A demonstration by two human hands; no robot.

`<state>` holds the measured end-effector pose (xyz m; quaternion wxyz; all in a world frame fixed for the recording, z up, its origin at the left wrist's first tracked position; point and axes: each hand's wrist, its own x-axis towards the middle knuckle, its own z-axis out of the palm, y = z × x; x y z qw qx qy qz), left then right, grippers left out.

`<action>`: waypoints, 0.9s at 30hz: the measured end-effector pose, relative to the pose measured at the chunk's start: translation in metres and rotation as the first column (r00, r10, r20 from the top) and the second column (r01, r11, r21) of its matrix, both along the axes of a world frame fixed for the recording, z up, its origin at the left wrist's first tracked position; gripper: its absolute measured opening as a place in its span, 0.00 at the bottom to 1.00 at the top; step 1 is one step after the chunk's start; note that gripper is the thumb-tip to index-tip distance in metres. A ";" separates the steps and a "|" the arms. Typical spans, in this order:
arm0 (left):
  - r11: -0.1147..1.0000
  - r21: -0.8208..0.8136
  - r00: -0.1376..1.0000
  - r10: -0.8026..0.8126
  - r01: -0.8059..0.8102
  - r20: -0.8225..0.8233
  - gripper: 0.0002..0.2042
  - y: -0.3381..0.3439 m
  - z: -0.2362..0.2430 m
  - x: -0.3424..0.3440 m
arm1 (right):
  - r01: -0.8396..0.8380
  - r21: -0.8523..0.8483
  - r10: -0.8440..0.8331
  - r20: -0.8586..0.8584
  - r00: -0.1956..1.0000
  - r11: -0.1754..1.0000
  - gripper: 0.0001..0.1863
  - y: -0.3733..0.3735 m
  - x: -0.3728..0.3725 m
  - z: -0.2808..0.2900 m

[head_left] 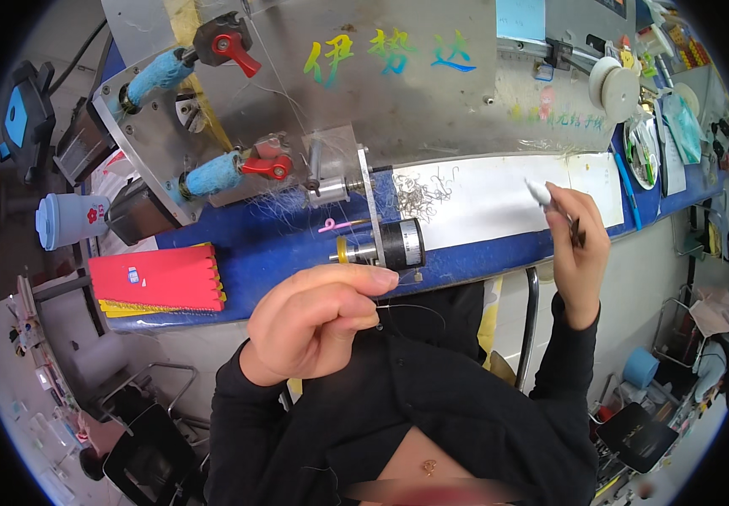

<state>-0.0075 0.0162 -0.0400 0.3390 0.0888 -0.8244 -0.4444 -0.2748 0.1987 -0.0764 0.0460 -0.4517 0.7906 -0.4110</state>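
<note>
My left hand (314, 316) is raised in front of my chest, thumb and forefinger pinched on a fine thread (419, 310) that curves off to the right. My right hand (577, 253) grips a dark hand tool with a pale tip (538, 190) over a white sheet (499, 215). Tangled thin strands (422, 192) lie on the sheet's left part. Between my hands and the sheet, a black cylinder on a metal spindle (401, 244) is mounted by an upright plate. A pink pin-like tool (339, 223) lies left of it.
A metal machine (152, 152) with red levers and blue-wrapped shafts fills the upper left. Red and yellow cards (166, 282) and a lidded cup (59, 222) sit on the blue bench (255, 278). Pens (626, 190), an oval tray and white spools (609, 88) are at right; chairs stand below.
</note>
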 end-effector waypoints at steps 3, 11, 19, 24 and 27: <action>0.997 0.062 0.999 0.040 -0.039 -0.027 0.02 0.006 -0.002 0.000 | -0.173 -0.028 0.168 -0.130 0.977 0.985 0.19 -0.005 0.026 0.037; 0.992 0.107 0.997 0.066 -0.061 -0.043 0.03 0.014 -0.006 0.008 | -0.493 -0.130 0.375 -0.494 0.784 0.860 0.21 -0.048 0.056 0.058; 0.991 0.104 0.996 0.088 -0.085 -0.024 0.04 0.017 -0.009 0.015 | -0.539 -0.121 0.389 -0.565 0.727 0.833 0.19 -0.054 0.064 0.057; 0.989 0.120 0.996 0.090 -0.087 -0.025 0.05 0.018 -0.011 0.017 | -0.540 -0.123 0.384 -0.574 0.723 0.833 0.19 -0.054 0.067 0.056; 0.989 0.123 0.996 0.090 -0.086 -0.024 0.05 0.018 -0.012 0.019 | -0.537 -0.115 0.387 -0.570 0.725 0.835 0.19 -0.054 0.069 0.057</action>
